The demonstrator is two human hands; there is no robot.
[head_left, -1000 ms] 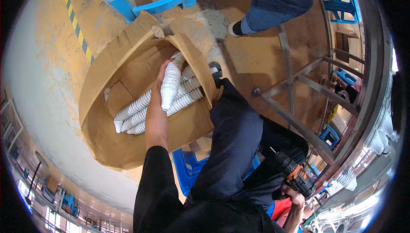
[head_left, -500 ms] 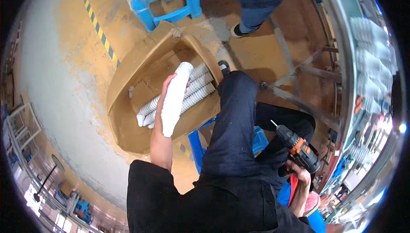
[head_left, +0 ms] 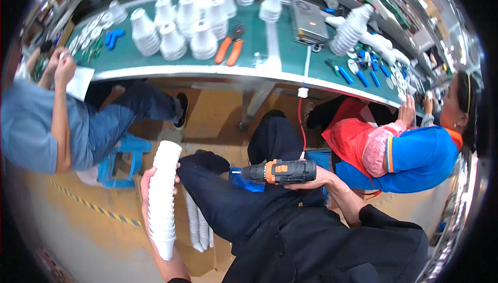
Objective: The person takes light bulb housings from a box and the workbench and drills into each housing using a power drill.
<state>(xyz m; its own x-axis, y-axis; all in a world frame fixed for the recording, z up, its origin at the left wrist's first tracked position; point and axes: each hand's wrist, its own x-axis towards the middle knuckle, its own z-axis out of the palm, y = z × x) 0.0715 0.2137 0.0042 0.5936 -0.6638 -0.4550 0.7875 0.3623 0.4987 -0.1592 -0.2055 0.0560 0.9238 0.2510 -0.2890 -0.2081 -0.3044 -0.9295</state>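
My left hand point(head_left: 147, 192) is wrapped round a long stack of nested white plastic cup-shaped parts point(head_left: 163, 194), held tilted beside my left knee. In my right hand point(head_left: 317, 179) is an orange and black power drill point(head_left: 282, 172) over my lap, its bit toward the left; the grip is partly hidden. A red cord point(head_left: 301, 127) hangs from the bench edge down to the drill. More white stacks point(head_left: 198, 226) lie below my left leg in the cardboard box point(head_left: 220, 262), which my leg partly covers.
The green workbench point(head_left: 244, 65) ahead carries white cup stacks point(head_left: 202, 41), orange-handled pliers point(head_left: 231, 44), a metal power supply point(head_left: 308, 21) and blue-handled tools point(head_left: 360, 78). Co-workers sit at left point(head_left: 44, 127) and right point(head_left: 410, 153). A blue stool point(head_left: 124, 161) is at left.
The view has turned from the floor box toward the bench. My left hand has brought the white stack out from over the box, and the drill now lies across my lap.
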